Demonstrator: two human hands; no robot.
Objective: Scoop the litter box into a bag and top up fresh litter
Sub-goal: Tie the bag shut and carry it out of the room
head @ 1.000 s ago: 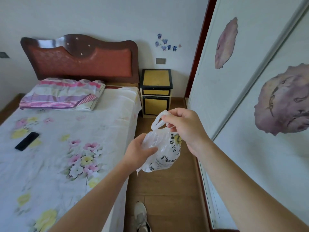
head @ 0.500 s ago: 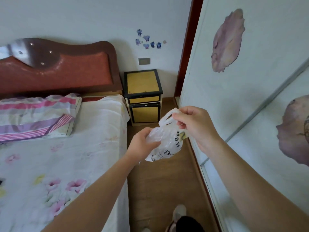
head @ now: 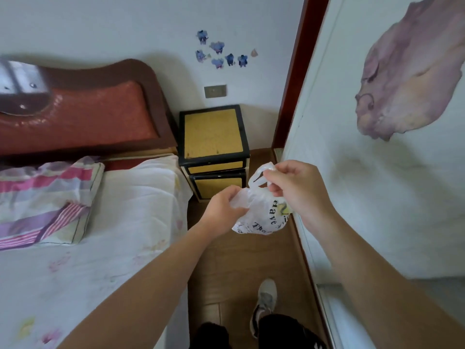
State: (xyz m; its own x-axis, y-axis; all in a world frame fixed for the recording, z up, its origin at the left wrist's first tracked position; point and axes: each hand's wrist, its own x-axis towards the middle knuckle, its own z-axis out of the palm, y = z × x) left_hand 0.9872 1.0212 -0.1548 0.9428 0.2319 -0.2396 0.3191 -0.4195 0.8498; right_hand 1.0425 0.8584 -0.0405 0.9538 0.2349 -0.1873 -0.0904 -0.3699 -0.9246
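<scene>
Head view: bag [head: 261,214] lettered "ave" between left hand [head: 222,209], right hand [head: 298,188]

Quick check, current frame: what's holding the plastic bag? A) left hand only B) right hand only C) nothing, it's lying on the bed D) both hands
D: the left hand grips the bag's bunched side while the right hand pinches its handle loop, and the bag hangs above the wooden floor beside the bed.
</scene>
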